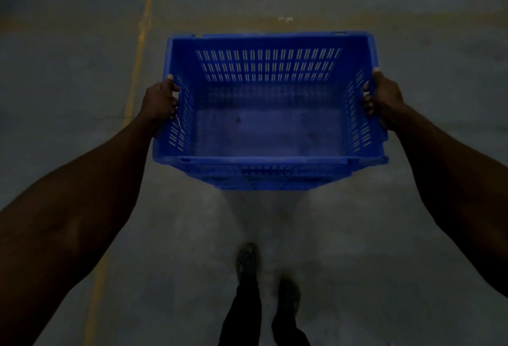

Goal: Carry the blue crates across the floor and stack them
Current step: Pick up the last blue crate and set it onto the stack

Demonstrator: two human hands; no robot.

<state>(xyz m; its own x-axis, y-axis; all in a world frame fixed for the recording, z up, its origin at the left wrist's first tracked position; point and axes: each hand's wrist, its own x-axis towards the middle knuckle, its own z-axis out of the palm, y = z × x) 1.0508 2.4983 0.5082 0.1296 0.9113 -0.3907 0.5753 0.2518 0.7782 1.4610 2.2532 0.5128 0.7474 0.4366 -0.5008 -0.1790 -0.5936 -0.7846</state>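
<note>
Concrete floor (384, 222) below; I hold the crate (269, 131) crosswise ahead, left hand (160, 98) and right hand (383, 98) clamped on its short ends.

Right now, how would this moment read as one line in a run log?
stage: carrying | blue crate: empty, held above floor | left hand: grips left side | right hand: grips right side

Crates: one, blue (270, 137)
Hands: two, left hand (160, 98) and right hand (383, 97)
Forearms: two, bare
Shoes: two, left shoe (246, 260) and right shoe (289, 295)
Yellow floor lines: one (141, 40)
</note>
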